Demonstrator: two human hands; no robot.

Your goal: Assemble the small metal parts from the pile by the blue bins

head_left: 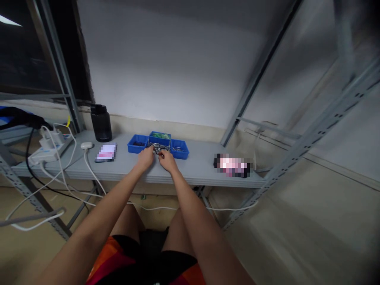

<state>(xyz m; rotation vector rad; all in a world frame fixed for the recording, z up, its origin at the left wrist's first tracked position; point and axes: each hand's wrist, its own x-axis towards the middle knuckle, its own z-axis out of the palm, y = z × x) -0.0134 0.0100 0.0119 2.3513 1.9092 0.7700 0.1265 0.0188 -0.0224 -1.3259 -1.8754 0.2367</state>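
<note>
Several small metal parts (160, 147) lie in a pile between blue trays on the grey shelf. My left hand (146, 158) is at the pile's left front, its fingers bent together; anything between them is too small to make out. Just to its right, my right hand (167, 160) has its fingers curled at the pile's front edge, with a small dark thing near the fingertips. A left blue tray (137, 149) holds dark pieces, a right blue tray (180, 155) holds small metal pieces, and a back blue tray (160, 140) holds something green.
On the left of the shelf (127, 171) stand a black bottle (101, 124), a phone (106, 152), a white charger (86, 145) and a power strip (53, 148) with cables. A blurred-out device (233, 165) lies at the right. Metal uprights frame both ends.
</note>
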